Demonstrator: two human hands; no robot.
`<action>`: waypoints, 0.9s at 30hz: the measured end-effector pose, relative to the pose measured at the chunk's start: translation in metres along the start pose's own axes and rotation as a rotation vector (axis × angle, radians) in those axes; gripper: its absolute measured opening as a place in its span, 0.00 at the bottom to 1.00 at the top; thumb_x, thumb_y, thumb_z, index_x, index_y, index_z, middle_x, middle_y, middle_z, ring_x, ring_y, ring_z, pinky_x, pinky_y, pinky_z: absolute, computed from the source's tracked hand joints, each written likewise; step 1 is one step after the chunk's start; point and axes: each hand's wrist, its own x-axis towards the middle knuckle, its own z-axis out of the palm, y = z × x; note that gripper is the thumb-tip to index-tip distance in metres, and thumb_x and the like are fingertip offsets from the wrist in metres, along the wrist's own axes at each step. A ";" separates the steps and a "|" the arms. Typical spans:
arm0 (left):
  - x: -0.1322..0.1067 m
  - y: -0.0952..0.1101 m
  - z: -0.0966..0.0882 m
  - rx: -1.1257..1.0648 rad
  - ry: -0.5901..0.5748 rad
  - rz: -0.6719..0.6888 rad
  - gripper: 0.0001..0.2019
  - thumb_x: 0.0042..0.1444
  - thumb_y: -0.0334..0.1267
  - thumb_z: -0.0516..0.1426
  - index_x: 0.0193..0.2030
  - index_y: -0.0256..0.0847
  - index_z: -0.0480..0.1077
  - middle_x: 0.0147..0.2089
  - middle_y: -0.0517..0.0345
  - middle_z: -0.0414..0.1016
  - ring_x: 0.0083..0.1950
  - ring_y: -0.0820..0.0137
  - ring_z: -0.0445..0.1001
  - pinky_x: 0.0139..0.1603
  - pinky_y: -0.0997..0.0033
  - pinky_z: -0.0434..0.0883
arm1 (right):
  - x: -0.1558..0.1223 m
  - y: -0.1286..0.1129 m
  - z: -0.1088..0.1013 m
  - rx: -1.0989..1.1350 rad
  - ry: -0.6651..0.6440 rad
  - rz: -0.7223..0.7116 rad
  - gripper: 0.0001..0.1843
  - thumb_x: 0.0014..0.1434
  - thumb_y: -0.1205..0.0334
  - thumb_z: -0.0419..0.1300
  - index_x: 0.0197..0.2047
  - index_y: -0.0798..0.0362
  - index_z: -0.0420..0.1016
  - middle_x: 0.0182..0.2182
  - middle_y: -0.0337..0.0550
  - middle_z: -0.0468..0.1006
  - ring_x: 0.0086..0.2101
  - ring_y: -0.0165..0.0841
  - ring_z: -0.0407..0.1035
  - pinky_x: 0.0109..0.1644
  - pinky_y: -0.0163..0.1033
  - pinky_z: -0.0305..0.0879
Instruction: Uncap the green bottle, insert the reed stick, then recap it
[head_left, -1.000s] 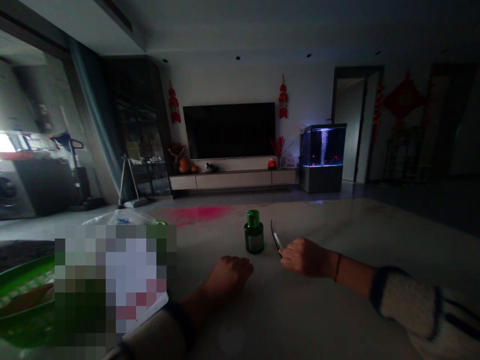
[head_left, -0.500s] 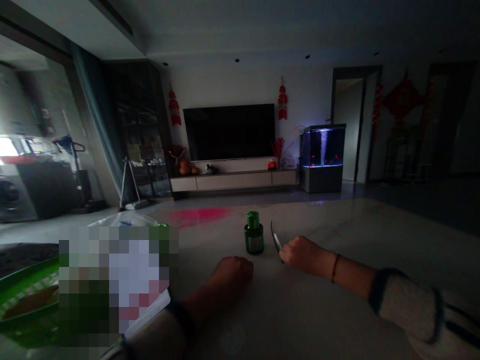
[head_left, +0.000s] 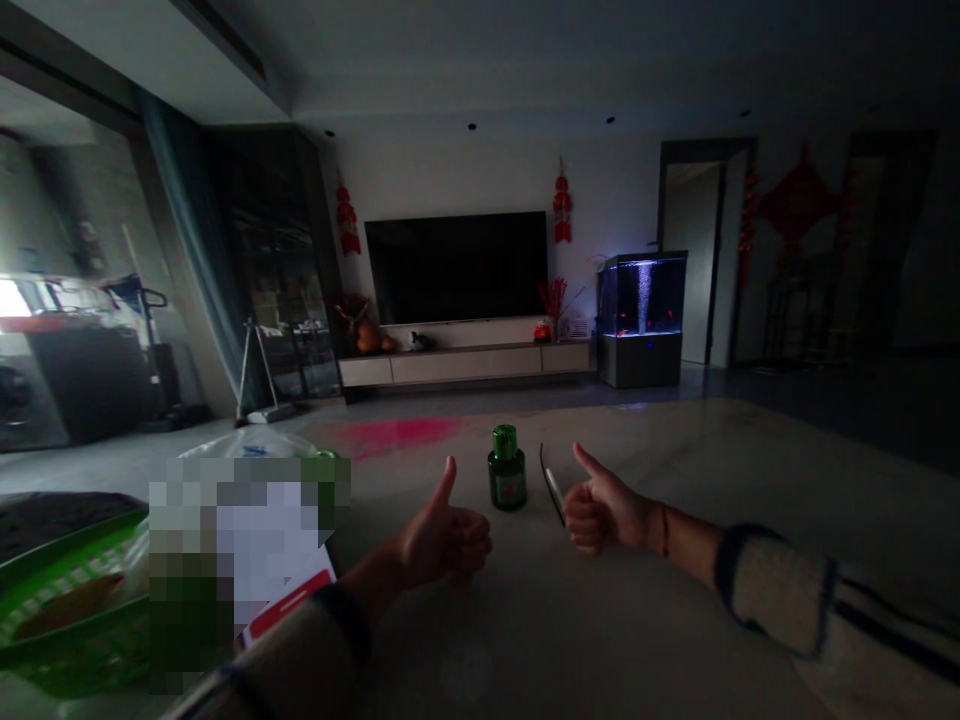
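Note:
A small dark green glass bottle [head_left: 508, 478] with a shiny green cap stands upright on the pale tabletop [head_left: 675, 620]. My left hand [head_left: 450, 535] is to its near left, fingers curled into a fist and thumb pointing up, holding nothing. On the other side, my right hand [head_left: 604, 510] makes the same thumbs-up fist, with nothing visible in it. Right beside its knuckles lie a short white stick [head_left: 553, 484] and a thin dark curved strip [head_left: 542, 462]; their near ends meet the edge of the hand in view, and I cannot tell whether it touches them.
At the left stand a green plastic basket [head_left: 82, 640] and a clear plastic bag [head_left: 217, 445], partly covered by a pixelated patch. A red-and-white flat item [head_left: 292, 605] lies near my left sleeve. Beyond the table are a television [head_left: 457, 268] and a lit fish tank [head_left: 643, 297].
Both hands have turned from thumb-hidden, back-up fists to fists with thumbs raised. The left moved slightly left and the right slightly lower. The bottle stays put.

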 end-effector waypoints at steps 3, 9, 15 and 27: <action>-0.002 0.005 0.004 0.059 0.076 0.004 0.34 0.36 0.72 0.24 0.13 0.41 0.44 0.14 0.67 0.42 0.16 0.79 0.40 0.15 0.76 0.42 | -0.003 -0.006 0.005 -0.039 0.044 -0.034 0.38 0.45 0.29 0.20 0.09 0.53 0.45 0.07 0.32 0.46 0.11 0.22 0.43 0.16 0.32 0.43; -0.005 0.009 0.008 0.251 0.246 0.021 0.34 0.39 0.70 0.21 0.10 0.41 0.42 0.12 0.66 0.42 0.15 0.78 0.44 0.16 0.74 0.46 | -0.005 -0.005 0.010 -0.180 0.152 0.059 0.38 0.47 0.31 0.20 0.08 0.52 0.45 0.06 0.33 0.46 0.12 0.22 0.43 0.18 0.33 0.44; 0.018 -0.010 -0.010 0.571 0.735 0.056 0.29 0.48 0.63 0.39 0.13 0.39 0.56 0.10 0.68 0.47 0.14 0.80 0.48 0.17 0.76 0.52 | 0.009 -0.019 0.012 -0.519 0.408 -0.038 0.36 0.52 0.34 0.34 0.15 0.56 0.61 0.13 0.34 0.58 0.15 0.23 0.52 0.18 0.31 0.47; 0.024 -0.032 -0.027 1.140 1.328 0.092 0.18 0.47 0.33 0.51 0.47 0.38 0.61 0.59 0.44 0.52 0.56 0.60 0.60 0.50 0.61 0.61 | 0.082 -0.064 0.007 -1.171 0.808 -0.232 0.51 0.39 0.52 0.65 0.60 0.61 0.45 0.52 0.60 0.61 0.50 0.41 0.58 0.52 0.44 0.55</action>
